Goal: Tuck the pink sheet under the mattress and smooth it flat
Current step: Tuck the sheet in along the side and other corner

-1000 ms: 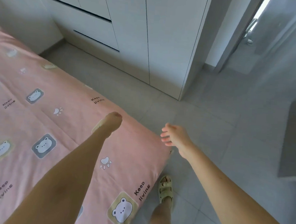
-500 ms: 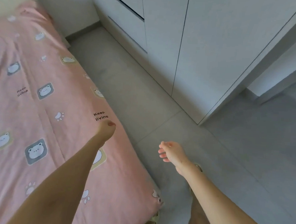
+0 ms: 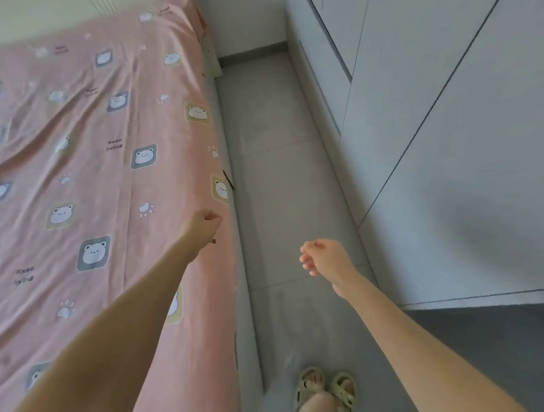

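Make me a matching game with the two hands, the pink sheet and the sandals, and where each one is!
Things:
1. left hand
2. right hand
3. pink bear-print cotton sheet
4. pale green strappy sandals

Places:
A. spread over the bed
B. on the grey tiled floor
C. above the floor, beside the bed
D. over the sheet's near edge

Pairs: 1-D, 2-C, 3-A, 4-B
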{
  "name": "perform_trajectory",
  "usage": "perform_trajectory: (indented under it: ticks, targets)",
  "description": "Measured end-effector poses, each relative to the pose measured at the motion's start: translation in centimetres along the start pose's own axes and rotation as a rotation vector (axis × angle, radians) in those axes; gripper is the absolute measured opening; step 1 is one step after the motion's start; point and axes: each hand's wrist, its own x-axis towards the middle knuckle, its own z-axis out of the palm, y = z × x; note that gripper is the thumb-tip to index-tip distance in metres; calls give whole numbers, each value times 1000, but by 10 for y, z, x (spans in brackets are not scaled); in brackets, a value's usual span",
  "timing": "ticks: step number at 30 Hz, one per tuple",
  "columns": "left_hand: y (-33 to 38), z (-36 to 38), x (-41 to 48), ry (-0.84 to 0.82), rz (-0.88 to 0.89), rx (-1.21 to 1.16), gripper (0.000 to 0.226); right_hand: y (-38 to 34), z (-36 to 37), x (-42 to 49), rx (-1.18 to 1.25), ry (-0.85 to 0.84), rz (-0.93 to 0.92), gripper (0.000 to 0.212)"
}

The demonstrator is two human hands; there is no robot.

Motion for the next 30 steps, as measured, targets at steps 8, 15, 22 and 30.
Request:
perform_trajectory:
  ticks: [8,15,22,30]
  targets:
    - [87,-38,91,142,29,-123,14,-139,2,114,-163,-108,-138,22]
    - [189,-96,238,226,70,-65,15,-305,10,242,-215,-118,-238,22]
    - [303,-131,376,217,98,-83,15,-434,6,359,-202,-99,-240,16]
    - [393,-176,540,335,35,-143,11,-582,27,532,-274,-69,-277,16]
